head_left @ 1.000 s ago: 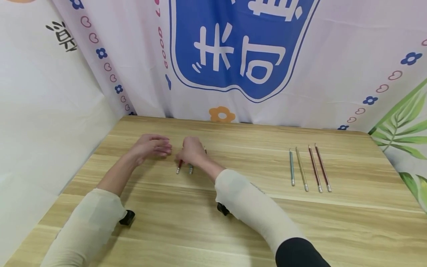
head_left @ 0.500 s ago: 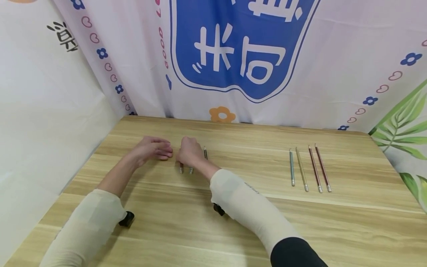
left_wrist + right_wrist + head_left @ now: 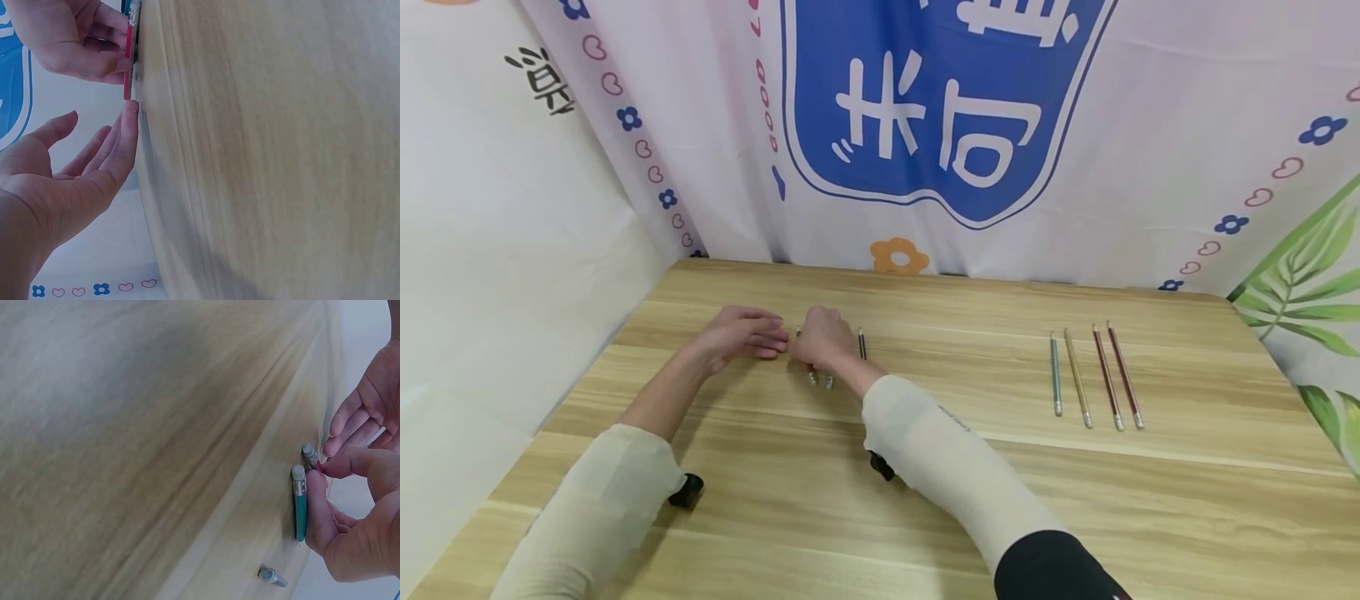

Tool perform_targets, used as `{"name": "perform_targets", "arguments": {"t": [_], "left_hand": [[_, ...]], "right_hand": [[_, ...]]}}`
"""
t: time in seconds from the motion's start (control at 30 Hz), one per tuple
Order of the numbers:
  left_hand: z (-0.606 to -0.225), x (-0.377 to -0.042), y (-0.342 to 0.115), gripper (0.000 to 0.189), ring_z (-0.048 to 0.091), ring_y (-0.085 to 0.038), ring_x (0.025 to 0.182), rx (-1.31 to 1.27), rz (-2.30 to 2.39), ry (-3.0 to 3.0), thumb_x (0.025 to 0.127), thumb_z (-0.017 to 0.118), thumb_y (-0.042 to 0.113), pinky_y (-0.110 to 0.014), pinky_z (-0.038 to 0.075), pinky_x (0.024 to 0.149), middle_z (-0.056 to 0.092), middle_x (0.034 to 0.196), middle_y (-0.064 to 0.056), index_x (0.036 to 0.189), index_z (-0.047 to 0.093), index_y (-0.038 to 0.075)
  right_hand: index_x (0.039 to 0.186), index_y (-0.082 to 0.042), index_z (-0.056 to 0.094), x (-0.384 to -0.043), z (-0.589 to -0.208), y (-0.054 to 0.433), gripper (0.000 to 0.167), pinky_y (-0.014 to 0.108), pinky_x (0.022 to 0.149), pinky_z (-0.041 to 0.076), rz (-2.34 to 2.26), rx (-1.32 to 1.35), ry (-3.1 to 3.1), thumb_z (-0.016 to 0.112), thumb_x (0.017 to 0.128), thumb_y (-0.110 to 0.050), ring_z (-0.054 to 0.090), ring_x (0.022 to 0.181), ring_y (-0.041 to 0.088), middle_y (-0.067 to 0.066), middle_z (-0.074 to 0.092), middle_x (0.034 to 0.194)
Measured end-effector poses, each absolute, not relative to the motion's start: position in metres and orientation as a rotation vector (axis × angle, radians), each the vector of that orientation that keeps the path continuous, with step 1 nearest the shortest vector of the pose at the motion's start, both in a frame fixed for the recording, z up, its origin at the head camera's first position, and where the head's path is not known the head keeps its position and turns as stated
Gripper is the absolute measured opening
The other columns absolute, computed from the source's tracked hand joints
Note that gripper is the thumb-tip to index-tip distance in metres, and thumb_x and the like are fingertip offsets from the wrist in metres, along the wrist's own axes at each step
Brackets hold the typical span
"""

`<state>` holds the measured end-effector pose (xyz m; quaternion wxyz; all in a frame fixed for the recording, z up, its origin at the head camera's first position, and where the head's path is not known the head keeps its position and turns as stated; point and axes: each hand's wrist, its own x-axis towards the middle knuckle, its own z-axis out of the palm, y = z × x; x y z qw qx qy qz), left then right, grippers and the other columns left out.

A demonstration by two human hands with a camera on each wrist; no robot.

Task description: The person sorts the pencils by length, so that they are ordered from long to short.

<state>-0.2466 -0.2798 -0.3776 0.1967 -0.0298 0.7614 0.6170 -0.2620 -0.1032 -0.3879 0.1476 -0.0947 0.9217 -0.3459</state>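
In the head view my right hand [image 3: 826, 337] is at the left part of the table, its thumb and finger pinching a red pencil [image 3: 128, 86] with a silver-and-white eraser end. The right wrist view shows a green pencil [image 3: 300, 515] lying right beside those fingers. Another pencil, dark with a sharpened tip [image 3: 862, 343], lies to the right, partly covered by my right hand and wrist. My left hand [image 3: 741, 335] rests with its side on the table, fingers loosely extended and holding nothing. Its fingertips are close to the red pencil's far end in the left wrist view.
Farther right on the wooden table [image 3: 925, 517] lie a teal pencil [image 3: 1056, 375], a gold pencil [image 3: 1078, 379] and two dark red pencils [image 3: 1108, 379], roughly side by side. A printed cloth [image 3: 820, 225] hangs along the back edge.
My right hand has shifted slightly left, and the red pencil's eraser end has swung right, nearer the green pencil. More of the dark pencil shows. My left hand has barely moved.
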Motion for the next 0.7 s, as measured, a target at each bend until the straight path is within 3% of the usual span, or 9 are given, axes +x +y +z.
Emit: {"name": "perform_targets", "arguments": {"t": [0.17,0.27,0.4,0.5,0.63,0.7], "left_hand": [[-0.377,-0.246,-0.281,0.053,0.074,-0.013,0.092,-0.075,1.742,2.127,0.11,0.048,0.01,-0.035,0.061,0.097,0.071,0.12,-0.022,0.149,0.03,-0.021],[-0.377,-0.246,-0.281,0.053,0.074,-0.014,0.092,-0.075,1.751,2.117,0.11,0.048,0.01,-0.035,0.061,0.097,0.074,0.112,-0.016,0.149,0.031,-0.021],[-0.377,-0.248,-0.279,0.051,0.074,-0.014,0.091,-0.09,1.759,2.107,0.11,0.048,0.01,-0.036,0.06,0.099,0.075,0.104,-0.008,0.148,0.033,-0.02],[-0.376,-0.249,-0.276,0.051,0.075,-0.015,0.092,-0.088,1.762,2.092,0.11,0.047,0.01,-0.037,0.059,0.101,0.075,0.107,-0.011,0.149,0.032,-0.019],[-0.375,-0.249,-0.27,0.051,0.075,-0.018,0.096,-0.084,1.772,2.059,0.11,0.047,0.01,-0.039,0.057,0.103,0.071,0.121,-0.023,0.15,0.032,-0.018],[-0.374,-0.249,-0.266,0.051,0.075,-0.02,0.099,-0.083,1.783,2.039,0.11,0.047,0.009,-0.04,0.056,0.105,0.066,0.128,-0.029,0.15,0.032,-0.018]], "right_hand": [[0.064,-0.016,0.051,-0.272,-0.395,-0.104,0.034,0.022,0.037,0.046,-1.043,-0.238,2.599,0.078,0.084,-0.015,0.06,0.045,0.014,-0.002,0.054,0.054],[0.066,-0.017,0.052,-0.291,-0.418,-0.109,0.029,0.024,0.038,0.05,-1.07,-0.225,2.592,0.078,0.08,-0.018,0.063,0.047,0.016,-0.001,0.059,0.059],[0.065,-0.014,0.056,-0.286,-0.406,-0.106,0.028,0.028,0.047,0.059,-1.152,-0.19,2.535,0.078,0.082,-0.016,0.068,0.05,0.019,0.003,0.063,0.061],[0.059,-0.011,0.053,-0.267,-0.375,-0.094,0.036,0.032,0.059,0.065,-1.231,-0.192,2.467,0.076,0.087,-0.009,0.073,0.059,0.025,0.003,0.059,0.056],[0.054,-0.012,0.048,-0.263,-0.368,-0.081,0.044,0.035,0.066,0.067,-1.324,-0.228,2.411,0.074,0.089,-0.004,0.074,0.065,0.028,0.0,0.051,0.052],[0.056,-0.01,0.052,-0.264,-0.369,-0.075,0.04,0.035,0.067,0.067,-1.38,-0.231,2.371,0.073,0.089,-0.002,0.072,0.065,0.028,0.002,0.054,0.057]]}}
